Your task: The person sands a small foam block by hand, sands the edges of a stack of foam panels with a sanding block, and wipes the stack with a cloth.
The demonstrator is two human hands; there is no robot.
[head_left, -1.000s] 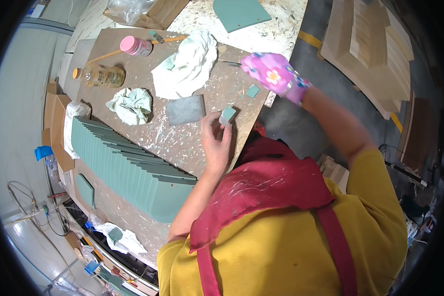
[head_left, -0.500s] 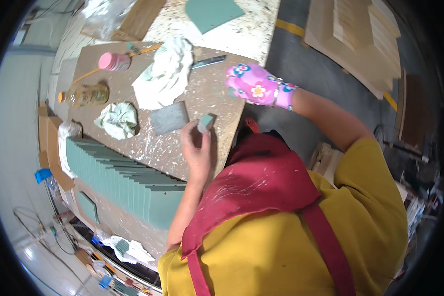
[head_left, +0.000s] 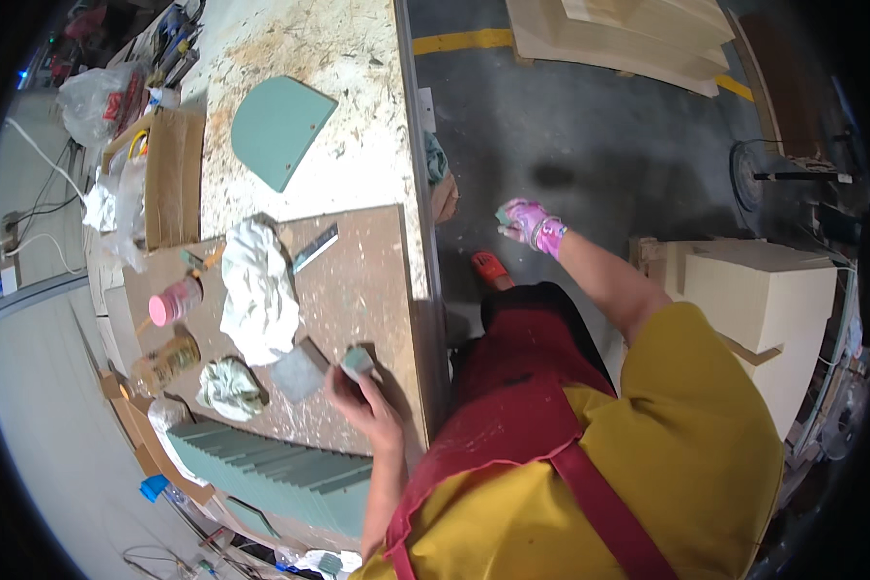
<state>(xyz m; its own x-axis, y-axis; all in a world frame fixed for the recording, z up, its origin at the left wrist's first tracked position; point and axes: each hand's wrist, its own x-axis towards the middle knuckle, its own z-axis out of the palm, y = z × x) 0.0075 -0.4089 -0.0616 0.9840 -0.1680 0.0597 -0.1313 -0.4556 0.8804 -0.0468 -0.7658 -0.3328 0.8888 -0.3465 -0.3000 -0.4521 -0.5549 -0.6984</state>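
Note:
My bare left hand (head_left: pixel 369 411) rests low on the brown work board (head_left: pixel 358 290), thumb and fingers pinched on a small green-and-grey block (head_left: pixel 358 362). Beside its fingertips lies a flat grey pad (head_left: pixel 298 371). My right hand (head_left: pixel 534 229), in a pink flowered glove, hangs over the floor off the table's right side. Its fingers are curled around something small and green, too little of which shows to name. Left of my left hand are a crumpled cloth (head_left: pixel 230 389) and a long row of green panels (head_left: pixel 261 469) standing on edge.
A white rag (head_left: pixel 259 300), a dark flat blade-like tool (head_left: pixel 316 247), a pink-capped jar (head_left: pixel 176 302) and a yellowish bottle (head_left: pixel 164 365) lie on the board. A rounded green panel (head_left: pixel 278 130) lies farther back, beside a cardboard box (head_left: pixel 176 174). Pale boxes (head_left: pixel 759 290) stand on the right.
The view has swung to the right. My right hand has moved from above the board's edge out over the floor. My left hand keeps its pinch on the small block.

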